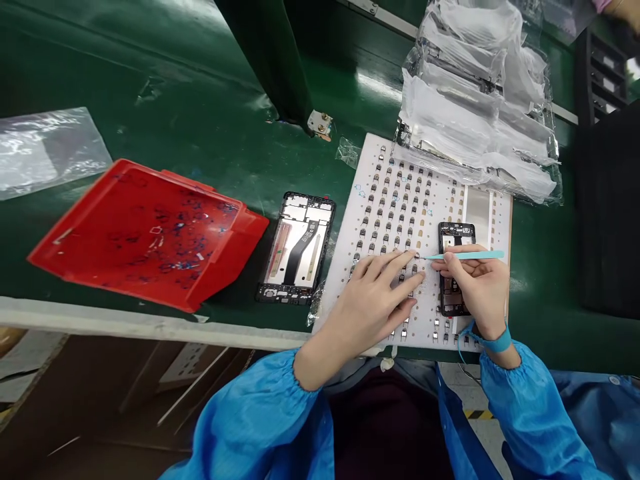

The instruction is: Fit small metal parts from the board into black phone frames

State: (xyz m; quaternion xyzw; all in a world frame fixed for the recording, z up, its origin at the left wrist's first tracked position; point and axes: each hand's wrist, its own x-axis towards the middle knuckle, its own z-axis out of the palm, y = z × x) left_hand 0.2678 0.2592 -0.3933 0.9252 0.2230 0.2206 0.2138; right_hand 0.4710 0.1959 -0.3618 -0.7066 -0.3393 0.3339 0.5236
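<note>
blue sleeves lead up to both hands over a white parts sheet (380, 200). left hand (375, 303) lies flat, fingers spread, pressing the sheet, holding nothing. right hand (475, 283) pinches teal tweezers (467, 255), tip at the small components, above a small phone frame (456, 267). red tray (150, 233) sits well left.

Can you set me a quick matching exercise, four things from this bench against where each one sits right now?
Things:
1. teal tweezers
2. red tray
3. left hand
4. stack of clear bags

Places:
A. on the far end of the white parts sheet
B. in the right hand
C. flat on the white parts sheet
D. on the green belt, left of the bare phone frame

Pairs: 1-B, 2-D, 3-C, 4-A
</note>
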